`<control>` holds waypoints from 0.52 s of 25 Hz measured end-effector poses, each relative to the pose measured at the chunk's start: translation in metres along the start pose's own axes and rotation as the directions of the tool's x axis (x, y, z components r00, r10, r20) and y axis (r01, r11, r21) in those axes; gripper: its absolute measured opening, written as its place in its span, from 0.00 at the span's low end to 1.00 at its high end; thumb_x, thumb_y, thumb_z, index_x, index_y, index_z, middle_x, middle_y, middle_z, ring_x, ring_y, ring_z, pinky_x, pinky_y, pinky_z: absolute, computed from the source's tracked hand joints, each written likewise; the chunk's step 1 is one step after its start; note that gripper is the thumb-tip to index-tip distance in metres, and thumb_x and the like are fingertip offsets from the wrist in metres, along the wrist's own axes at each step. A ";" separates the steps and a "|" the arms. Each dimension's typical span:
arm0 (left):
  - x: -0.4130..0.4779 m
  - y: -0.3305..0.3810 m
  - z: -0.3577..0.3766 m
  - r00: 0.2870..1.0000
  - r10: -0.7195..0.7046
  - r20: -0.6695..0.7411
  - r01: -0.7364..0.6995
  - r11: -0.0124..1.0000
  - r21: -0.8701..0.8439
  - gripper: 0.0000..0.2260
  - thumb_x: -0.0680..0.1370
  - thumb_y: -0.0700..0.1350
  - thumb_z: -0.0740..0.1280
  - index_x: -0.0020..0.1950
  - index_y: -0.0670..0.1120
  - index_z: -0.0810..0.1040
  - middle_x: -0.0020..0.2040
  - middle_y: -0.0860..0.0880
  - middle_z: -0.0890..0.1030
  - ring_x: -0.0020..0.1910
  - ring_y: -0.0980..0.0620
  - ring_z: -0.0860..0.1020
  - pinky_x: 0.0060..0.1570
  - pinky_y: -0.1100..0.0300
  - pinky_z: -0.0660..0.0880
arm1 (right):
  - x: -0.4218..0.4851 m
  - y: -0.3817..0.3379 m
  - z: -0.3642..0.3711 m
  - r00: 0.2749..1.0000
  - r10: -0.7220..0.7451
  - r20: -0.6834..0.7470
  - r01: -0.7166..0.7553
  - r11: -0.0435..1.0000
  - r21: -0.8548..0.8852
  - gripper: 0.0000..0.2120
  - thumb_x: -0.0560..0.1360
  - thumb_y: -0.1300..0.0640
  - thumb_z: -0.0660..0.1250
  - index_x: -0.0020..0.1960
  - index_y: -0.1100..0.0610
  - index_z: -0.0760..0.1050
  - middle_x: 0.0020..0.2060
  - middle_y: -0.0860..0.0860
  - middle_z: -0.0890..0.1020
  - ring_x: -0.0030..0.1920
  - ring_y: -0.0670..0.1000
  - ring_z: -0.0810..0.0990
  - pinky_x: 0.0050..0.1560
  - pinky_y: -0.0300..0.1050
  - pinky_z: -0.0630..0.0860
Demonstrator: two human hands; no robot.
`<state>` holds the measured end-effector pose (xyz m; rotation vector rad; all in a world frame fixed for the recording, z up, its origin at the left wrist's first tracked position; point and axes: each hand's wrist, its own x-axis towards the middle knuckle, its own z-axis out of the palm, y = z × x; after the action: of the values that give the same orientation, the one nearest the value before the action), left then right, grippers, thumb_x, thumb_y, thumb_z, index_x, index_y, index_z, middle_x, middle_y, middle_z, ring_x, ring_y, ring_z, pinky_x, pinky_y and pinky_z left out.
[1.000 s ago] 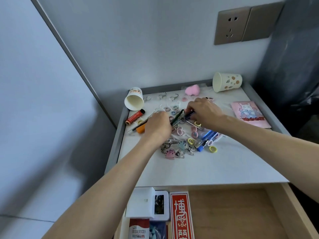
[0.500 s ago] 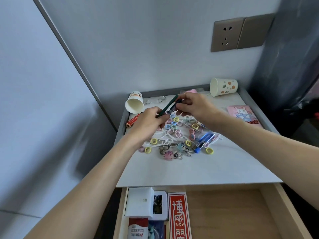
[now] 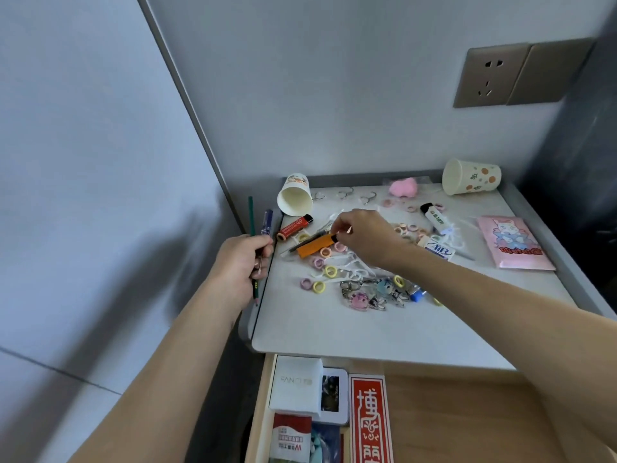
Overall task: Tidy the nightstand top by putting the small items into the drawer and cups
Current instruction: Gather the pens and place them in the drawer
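Note:
My left hand [image 3: 243, 259] hovers off the left edge of the white nightstand top [image 3: 367, 332] and grips a green pencil [image 3: 250, 212] and a blue pen [image 3: 267, 222], both upright. My right hand [image 3: 364, 235] is over the clutter; its fingertips pinch the end of a thin dark pen [image 3: 309, 238] lying along an orange lighter [image 3: 314, 246]. Two paper cups lie on their sides, one at the back left [image 3: 295, 198] and one at the back right [image 3: 470, 177]. Several coloured hair ties [image 3: 329, 271] and keychain charms [image 3: 374, 294] are scattered about.
A red lighter [image 3: 293, 227], a white lighter [image 3: 437, 218], a pink fluffy item [image 3: 404, 188] and a pink packet [image 3: 514, 243] lie on the top. The open wooden drawer [image 3: 450, 422] below holds a white box [image 3: 295, 384] and a red card pack [image 3: 370, 419]. Walls stand close at left and back.
My left hand has drawn back off the left edge with the pencil and blue pen. My right hand let those go and dropped to the dark pen by the orange lighter.

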<state>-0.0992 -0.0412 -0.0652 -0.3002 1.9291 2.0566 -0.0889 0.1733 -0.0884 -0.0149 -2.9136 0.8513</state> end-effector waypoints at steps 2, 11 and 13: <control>0.003 -0.003 0.000 1.000 -0.006 0.019 0.007 1.000 -0.011 0.11 0.80 0.34 0.61 0.39 0.42 0.69 0.27 0.48 0.70 0.18 0.58 0.60 0.17 0.68 0.55 | 0.018 -0.002 0.007 0.998 -0.065 0.003 0.064 0.986 -0.156 0.14 0.78 0.62 0.65 0.61 0.53 0.77 0.58 0.52 0.77 0.54 0.51 0.76 0.52 0.42 0.74; 0.006 -0.002 -0.005 0.998 -0.019 0.053 0.018 1.000 0.007 0.07 0.82 0.37 0.62 0.44 0.42 0.72 0.28 0.49 0.71 0.20 0.58 0.62 0.19 0.67 0.57 | 0.055 0.001 0.019 0.984 -0.126 0.128 0.175 0.832 -0.526 0.12 0.77 0.67 0.62 0.56 0.53 0.74 0.54 0.53 0.78 0.59 0.55 0.72 0.56 0.48 0.68; 0.005 -0.004 -0.004 0.998 -0.023 0.058 0.023 1.000 0.005 0.07 0.82 0.37 0.62 0.44 0.42 0.72 0.28 0.49 0.72 0.21 0.58 0.62 0.20 0.67 0.57 | 0.054 0.001 0.017 0.982 -0.149 0.119 0.190 0.829 -0.526 0.08 0.78 0.65 0.61 0.55 0.56 0.72 0.52 0.53 0.79 0.57 0.55 0.72 0.54 0.47 0.67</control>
<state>-0.1024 -0.0449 -0.0706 -0.2581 1.8871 2.0238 -0.1441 0.1668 -0.0976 0.2322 -3.0541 -0.0129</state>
